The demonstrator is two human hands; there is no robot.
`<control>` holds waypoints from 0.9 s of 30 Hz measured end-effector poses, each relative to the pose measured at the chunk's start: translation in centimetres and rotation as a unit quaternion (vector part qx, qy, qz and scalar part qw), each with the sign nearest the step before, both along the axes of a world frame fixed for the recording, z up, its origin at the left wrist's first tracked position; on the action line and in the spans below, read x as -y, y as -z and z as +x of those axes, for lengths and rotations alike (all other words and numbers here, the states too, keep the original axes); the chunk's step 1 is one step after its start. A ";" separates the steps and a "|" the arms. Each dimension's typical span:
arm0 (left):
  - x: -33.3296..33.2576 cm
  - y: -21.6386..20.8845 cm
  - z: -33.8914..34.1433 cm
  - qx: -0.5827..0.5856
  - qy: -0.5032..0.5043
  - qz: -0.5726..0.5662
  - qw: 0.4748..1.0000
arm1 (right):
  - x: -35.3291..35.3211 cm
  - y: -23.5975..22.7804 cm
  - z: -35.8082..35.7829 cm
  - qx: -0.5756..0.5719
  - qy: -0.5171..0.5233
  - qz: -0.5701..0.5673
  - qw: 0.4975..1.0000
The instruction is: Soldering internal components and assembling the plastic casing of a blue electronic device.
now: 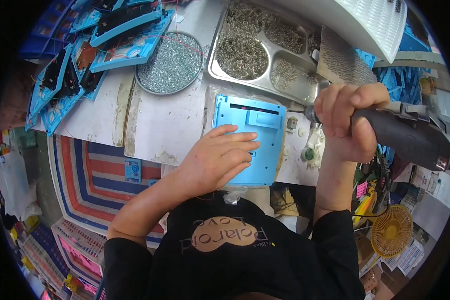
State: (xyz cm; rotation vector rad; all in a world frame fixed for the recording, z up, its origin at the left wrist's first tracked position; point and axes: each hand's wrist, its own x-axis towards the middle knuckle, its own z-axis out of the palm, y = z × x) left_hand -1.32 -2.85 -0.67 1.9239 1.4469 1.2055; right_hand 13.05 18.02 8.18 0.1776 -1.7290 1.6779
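A light blue plastic casing (265,162) lies flat on the white table near its front edge, with a slot along its far side and small holes in its face. My left hand (222,155) rests on the casing's left part, palm down, fingers stretched out. In my right hand (350,117) is a dark grey electric screwdriver (402,135), gripped round its body. The tool lies almost level, its thin bit pointing left toward the casing's far right corner. Whether the bit touches the casing I cannot tell.
A round dish of small silver screws (170,65) stands beyond the casing. Next to it is a steel compartment tray (262,82) holding more small metal parts. Blue casing halves with wires (120,50) are piled at the far left. A yellow fan (391,230) stands at the right.
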 end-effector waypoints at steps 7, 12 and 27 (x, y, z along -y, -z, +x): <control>-1.9 -2.3 0.3 0.095 -0.135 0.020 0.986 | 0.5 -1.5 0.1 -0.047 -0.073 -0.039 0.995; -4.5 -3.8 0.5 0.122 -0.128 0.065 0.982 | 1.8 -2.9 0.3 -0.044 -0.095 -0.039 0.994; -4.2 -3.3 1.6 0.033 -0.111 0.179 0.977 | 3.6 -2.5 0.9 -0.070 -0.039 -0.073 0.994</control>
